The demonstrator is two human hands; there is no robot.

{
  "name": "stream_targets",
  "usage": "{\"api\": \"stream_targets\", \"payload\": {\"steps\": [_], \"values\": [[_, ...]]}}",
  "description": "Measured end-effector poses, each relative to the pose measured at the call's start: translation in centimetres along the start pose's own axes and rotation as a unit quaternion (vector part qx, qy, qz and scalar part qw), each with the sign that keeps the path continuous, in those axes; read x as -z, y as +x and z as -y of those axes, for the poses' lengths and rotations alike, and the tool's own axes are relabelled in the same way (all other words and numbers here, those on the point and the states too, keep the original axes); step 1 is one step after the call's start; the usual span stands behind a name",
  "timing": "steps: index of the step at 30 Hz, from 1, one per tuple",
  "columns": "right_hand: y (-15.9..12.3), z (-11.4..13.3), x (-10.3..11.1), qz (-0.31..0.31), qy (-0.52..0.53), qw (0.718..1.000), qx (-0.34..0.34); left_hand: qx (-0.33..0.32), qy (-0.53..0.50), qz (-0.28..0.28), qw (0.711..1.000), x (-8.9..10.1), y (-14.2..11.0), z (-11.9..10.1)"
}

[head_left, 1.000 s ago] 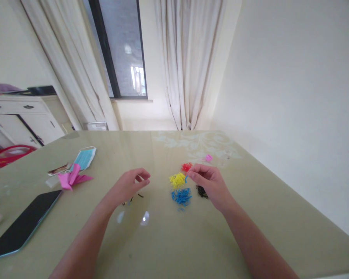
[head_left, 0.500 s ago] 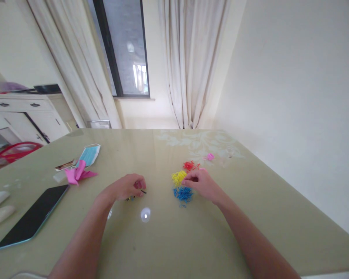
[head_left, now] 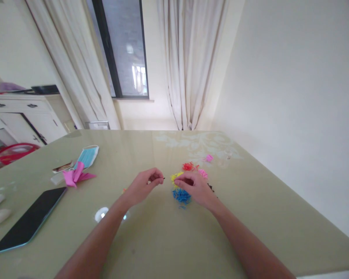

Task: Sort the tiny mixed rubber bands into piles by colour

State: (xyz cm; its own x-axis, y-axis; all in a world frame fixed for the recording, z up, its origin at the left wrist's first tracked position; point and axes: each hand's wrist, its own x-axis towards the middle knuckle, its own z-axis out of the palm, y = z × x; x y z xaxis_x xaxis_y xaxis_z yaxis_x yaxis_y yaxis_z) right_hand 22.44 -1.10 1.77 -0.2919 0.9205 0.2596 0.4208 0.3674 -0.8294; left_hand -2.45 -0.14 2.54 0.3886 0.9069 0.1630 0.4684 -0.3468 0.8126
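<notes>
My left hand (head_left: 145, 186) is pinched on a small black rubber band (head_left: 164, 178), held above the table left of the piles. My right hand (head_left: 197, 189) is closed, thumb and forefinger together, at the yellow rubber bands (head_left: 174, 177). Whatever its fingertips may hold is too small to make out. The blue rubber bands (head_left: 180, 196) lie just below those fingers. Red rubber bands (head_left: 188, 166) and pink rubber bands (head_left: 203, 173) sit beyond the hand. Black rubber bands (head_left: 210, 187) are partly hidden behind it.
On the left of the glossy table (head_left: 163, 240) lie a black-screened tablet (head_left: 30, 221), a folded pink paper piece (head_left: 75, 176) and a blue face mask (head_left: 88, 156). Another small pink item (head_left: 209, 158) is at the back right. A wall (head_left: 293, 97) runs along the right.
My left hand dipped to the table, took up the black rubber band and moved right. My right hand shifted slightly left over the piles; the blue rubber band it held no longer shows.
</notes>
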Motion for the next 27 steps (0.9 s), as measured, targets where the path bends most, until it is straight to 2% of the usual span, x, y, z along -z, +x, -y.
{"api": "stream_targets", "payload": {"steps": [5, 10, 15, 19, 22, 24, 27], "values": [[-0.2, 0.1, -1.3, -0.007, 0.061, 0.998, -0.004, -0.024, -0.121, 0.011, 0.992, -2.3, -0.1, -1.5], [-0.1, -0.1, -1.2, -0.011, 0.073, 0.997, -0.029, -0.024, -0.141, 0.001, 0.990, -2.7, -0.1, -1.6], [-0.1, -0.6, -1.4, -0.002, 0.089, 0.996, -0.024, -0.021, -0.133, -0.001, 0.991, -2.8, -0.2, -1.5], [0.0, -0.7, -1.6, 0.001, 0.089, 0.996, -0.018, -0.023, -0.108, -0.003, 0.994, -3.2, -0.4, -1.7], [0.2, -0.5, -0.9, -0.004, 0.093, 0.995, -0.022, -0.018, -0.085, -0.007, 0.996, -3.0, -0.4, -1.8], [0.2, -0.1, 0.6, -0.029, 0.118, 0.992, -0.025, -0.009, -0.023, -0.029, 0.999, -2.0, -0.3, -1.4], [-0.2, 0.9, 3.8, -0.082, 0.199, 0.976, -0.015, 0.005, 0.149, -0.072, 0.986, 0.8, -0.4, 0.1]]}}
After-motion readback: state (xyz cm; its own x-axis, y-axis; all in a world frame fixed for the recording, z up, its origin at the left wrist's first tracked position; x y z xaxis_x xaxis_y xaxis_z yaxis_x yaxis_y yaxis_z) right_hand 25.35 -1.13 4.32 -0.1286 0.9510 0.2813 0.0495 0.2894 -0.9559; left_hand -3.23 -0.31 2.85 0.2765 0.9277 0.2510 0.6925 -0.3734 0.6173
